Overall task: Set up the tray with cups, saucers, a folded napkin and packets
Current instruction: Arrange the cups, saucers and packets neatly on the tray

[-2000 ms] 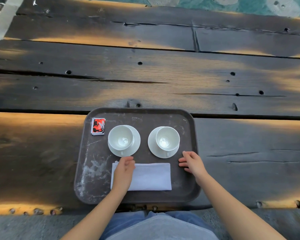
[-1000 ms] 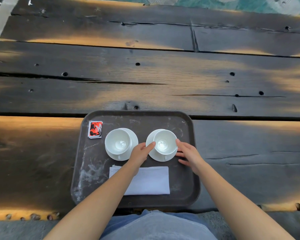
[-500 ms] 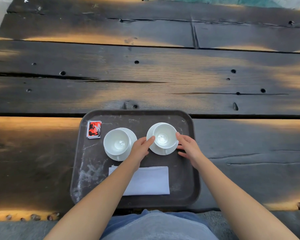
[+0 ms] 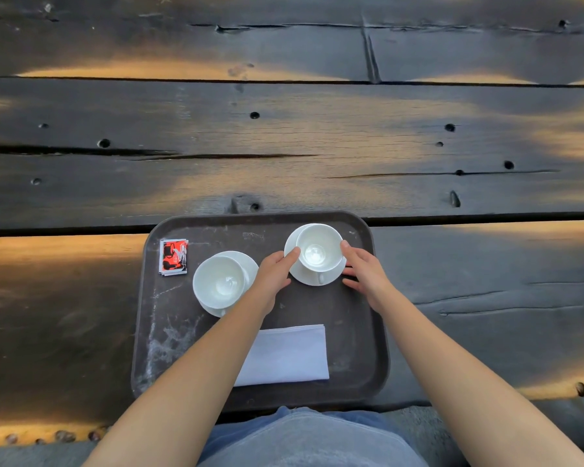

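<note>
A dark brown tray (image 4: pixel 141 308) lies at the near edge of the wooden table. On it the right white cup (image 4: pixel 318 253) sits on its saucer (image 4: pixel 302 277) near the far right corner. My left hand (image 4: pixel 273 272) and my right hand (image 4: pixel 362 268) clasp this cup and saucer from both sides. The left white cup (image 4: pixel 219 282) rests on its own saucer (image 4: pixel 248 262), just left of my left wrist. Red and black packets (image 4: pixel 173 257) are stacked in the far left corner. A folded white napkin (image 4: pixel 295 355) lies at the near side, partly under my left forearm.
The table (image 4: pixel 284 136) is made of dark weathered planks with cracks, gaps and bolt holes. My lap in blue fabric (image 4: pixel 304 439) presses against the table's near edge. The tray's left part shows white scuff marks.
My left hand left the napkin and joined my right hand on the right cup and saucer. Together they have slid that set away from me, toward the tray's far right corner.
</note>
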